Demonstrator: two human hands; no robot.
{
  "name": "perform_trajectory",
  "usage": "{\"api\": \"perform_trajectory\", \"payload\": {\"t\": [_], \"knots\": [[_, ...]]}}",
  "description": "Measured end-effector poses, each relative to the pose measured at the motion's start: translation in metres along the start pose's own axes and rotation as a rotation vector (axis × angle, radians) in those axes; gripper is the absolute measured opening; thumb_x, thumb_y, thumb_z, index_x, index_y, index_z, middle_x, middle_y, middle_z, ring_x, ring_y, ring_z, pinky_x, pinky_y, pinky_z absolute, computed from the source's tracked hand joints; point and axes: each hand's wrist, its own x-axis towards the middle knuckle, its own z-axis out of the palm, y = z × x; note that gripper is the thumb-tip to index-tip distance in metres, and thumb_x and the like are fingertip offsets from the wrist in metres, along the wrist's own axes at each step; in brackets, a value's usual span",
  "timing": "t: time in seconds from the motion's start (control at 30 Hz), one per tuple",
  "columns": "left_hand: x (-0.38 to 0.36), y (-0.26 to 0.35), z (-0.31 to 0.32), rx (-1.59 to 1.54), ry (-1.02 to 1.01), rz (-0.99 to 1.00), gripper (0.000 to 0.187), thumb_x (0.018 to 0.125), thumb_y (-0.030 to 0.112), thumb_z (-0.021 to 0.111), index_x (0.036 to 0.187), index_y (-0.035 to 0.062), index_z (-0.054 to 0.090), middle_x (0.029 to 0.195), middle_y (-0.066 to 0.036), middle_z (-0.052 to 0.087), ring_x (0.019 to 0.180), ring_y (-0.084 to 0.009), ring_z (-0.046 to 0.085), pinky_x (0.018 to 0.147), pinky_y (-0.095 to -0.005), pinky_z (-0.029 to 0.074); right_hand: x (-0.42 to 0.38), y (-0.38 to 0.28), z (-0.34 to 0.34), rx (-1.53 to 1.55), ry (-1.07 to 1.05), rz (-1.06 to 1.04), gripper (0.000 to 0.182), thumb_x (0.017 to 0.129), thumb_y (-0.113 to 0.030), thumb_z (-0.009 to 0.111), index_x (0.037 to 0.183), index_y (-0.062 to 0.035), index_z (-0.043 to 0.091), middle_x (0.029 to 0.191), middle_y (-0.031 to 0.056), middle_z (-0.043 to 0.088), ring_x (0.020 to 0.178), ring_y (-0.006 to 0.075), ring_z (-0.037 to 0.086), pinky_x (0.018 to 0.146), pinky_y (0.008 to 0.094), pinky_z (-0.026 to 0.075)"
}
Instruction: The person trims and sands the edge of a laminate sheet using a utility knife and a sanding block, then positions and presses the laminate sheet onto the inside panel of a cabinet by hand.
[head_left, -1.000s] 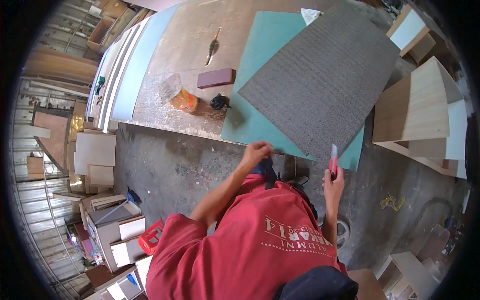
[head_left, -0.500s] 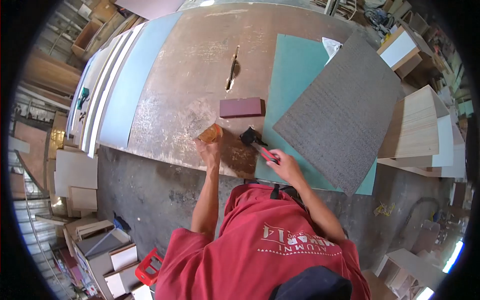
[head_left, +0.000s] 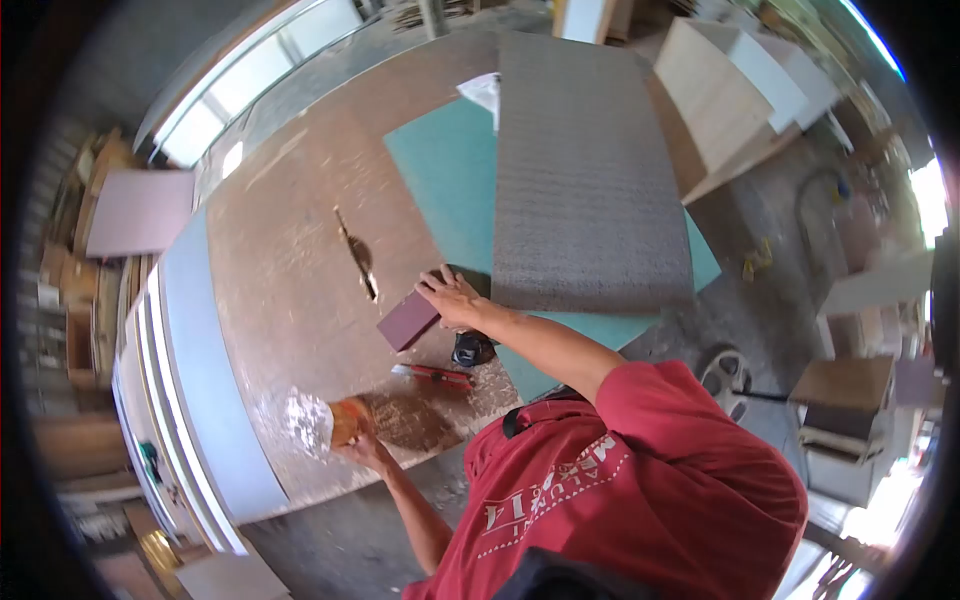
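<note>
My left hand [head_left: 362, 446] is at the near edge of the worktable, its fingers wrapped round a round amber container [head_left: 346, 423]. My right hand [head_left: 450, 299] reaches across to a maroon rectangular block [head_left: 408, 320], with fingers over its right end; the thumb is mostly hidden. The block lies flat on the brown tabletop [head_left: 290, 280]. Just nearer to me are a black tape measure [head_left: 472, 349] and a red utility knife [head_left: 437, 376], both lying free of my hands.
A dark grey textured sheet [head_left: 590, 180] overlaps a teal sheet [head_left: 450, 165] on the right. Beyond the block, a slot [head_left: 355, 253] with a saw blade cuts through the tabletop. Pale blue and white panels [head_left: 215, 370] lie along the left. A wooden cabinet [head_left: 715, 110] stands beyond the grey sheet.
My right hand has let go of the utility knife, now on the table beside the tape measure, and has moved to the maroon block. The view has turned to the right.
</note>
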Motion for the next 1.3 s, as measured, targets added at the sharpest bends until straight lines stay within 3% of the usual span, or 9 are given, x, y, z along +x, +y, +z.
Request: {"api": "perform_trajectory", "payload": {"t": [0.17, 0.33, 0.4, 0.6, 0.73, 0.9, 1.13, 1.23, 1.3], "knots": [[-0.069, 0.020, 0.000, 0.073, -0.034, -0.280, 0.029, 0.090, 0.014, 0.074, 0.109, -0.0008, 0.056, 0.098, -0.010, 0.058, 0.086, -0.0204, 0.052, 0.080, -0.0363, 0.046, -0.012, 0.010, -0.003, 0.165, -0.035, 0.072, 0.075, 0.074, -0.021, 0.077, 0.140, -0.0010, 0.047, 0.138, 0.0234, 0.049, 0.129, 0.0426, 0.049, 0.107, 0.0498, 0.044], [-0.098, 0.177, 0.062, -0.321, -0.648, -0.152, 0.011, 0.094, 0.005, 0.064, 0.102, 0.0015, 0.058, 0.088, -0.005, 0.058, 0.086, -0.0144, 0.055, 0.078, -0.0309, 0.048, -0.117, 0.027, -0.069, 0.883, 0.149, 0.379, 0.088, 0.072, -0.035, 0.087, 0.139, 0.0065, 0.048, 0.125, 0.0232, 0.057, 0.117, 0.0284, 0.059, 0.095, 0.0383, 0.050], [-0.089, 0.217, 0.100, -0.385, -0.766, -0.479, 0.017, 0.093, 0.003, 0.064, 0.108, -0.0004, 0.058, 0.096, -0.007, 0.061, 0.092, -0.0161, 0.059, 0.083, -0.0308, 0.050, -0.181, 0.039, -0.102, 1.263, 0.194, 0.492, 0.085, 0.075, -0.034, 0.086, 0.140, 0.0062, 0.048, 0.122, 0.0184, 0.061, 0.111, 0.0205, 0.061, 0.092, 0.0341, 0.050], [-0.082, 0.161, 0.298, -0.439, -0.902, 0.147, 0.057, 0.088, 0.005, 0.072, 0.139, -0.0022, 0.048, 0.125, -0.017, 0.061, 0.108, -0.0221, 0.058, 0.095, -0.0358, 0.048, -0.399, 0.069, -0.106, 1.492, 0.549, 0.718, 0.076, 0.081, -0.033, 0.081, 0.140, 0.0015, 0.045, 0.115, 0.0063, 0.062, 0.096, 0.0148, 0.059, 0.082, 0.0289, 0.048], [-0.079, 0.138, 0.375, -0.291, -1.093, -0.165, 0.065, 0.084, 0.005, 0.075, 0.141, -0.0026, 0.046, 0.118, -0.017, 0.064, 0.102, -0.0227, 0.060, 0.092, -0.0345, 0.049, -0.494, 0.048, -0.064, 1.571, 0.916, 0.926, 0.072, 0.086, -0.032, 0.079, 0.141, -0.0005, 0.044, 0.118, 0.0068, 0.061, 0.099, 0.0147, 0.059, 0.085, 0.0295, 0.049], [-0.114, 0.159, 0.358, 0.005, -1.178, 0.034, 0.063, 0.085, 0.003, 0.072, 0.141, -0.0042, 0.044, 0.108, -0.014, 0.066, 0.093, -0.0221, 0.062, 0.085, -0.0335, 0.050, -0.551, 0.025, -0.049, 1.649, 1.344, 1.008, 0.069, 0.086, -0.027, 0.081, 0.140, -0.0030, 0.045, 0.120, 0.0059, 0.062, 0.103, 0.0169, 0.062, 0.088, 0.0315, 0.051], [-0.191, 0.202, 0.261, -0.029, -1.353, -0.272, 0.065, 0.084, 0.001, 0.069, 0.142, -0.0064, 0.041, 0.102, -0.014, 0.067, 0.097, -0.0229, 0.064, 0.086, -0.0346, 0.050, -0.616, 0.085, -0.032, 1.683, 1.587, 1.178, 0.054, 0.083, -0.012, 0.073, 0.133, -0.0050, 0.054, 0.117, 0.0051, 0.063, 0.104, 0.0179, 0.063, 0.089, 0.0334, 0.053], [-0.216, 0.195, 0.254, 0.214, -1.265, -0.190, 0.070, 0.081, 0.001, 0.071, 0.144, -0.0038, 0.041, 0.125, -0.017, 0.062, 0.115, -0.0253, 0.059, 0.100, -0.0363, 0.045, -0.636, 0.115, -0.014, 1.703, 1.638, 1.227, 0.050, 0.082, -0.007, 0.067, 0.131, -0.0041, 0.057, 0.116, 0.0061, 0.063, 0.103, 0.0194, 0.063, 0.090, 0.0334, 0.053], [-0.239, 0.223, 0.251, 0.184, -0.948, 0.631, 0.072, 0.081, 0.006, 0.071, 0.145, -0.0035, 0.041, 0.137, -0.021, 0.055, 0.127, -0.0305, 0.052, 0.110, -0.0411, 0.039, -0.642, 0.138, -0.006, 1.702, 1.640, 1.259, 0.048, 0.082, -0.007, 0.065, 0.129, -0.0035, 0.057, 0.115, 0.0068, 0.063, 0.102, 0.0202, 0.063, 0.091, 0.0333, 0.053]]}}
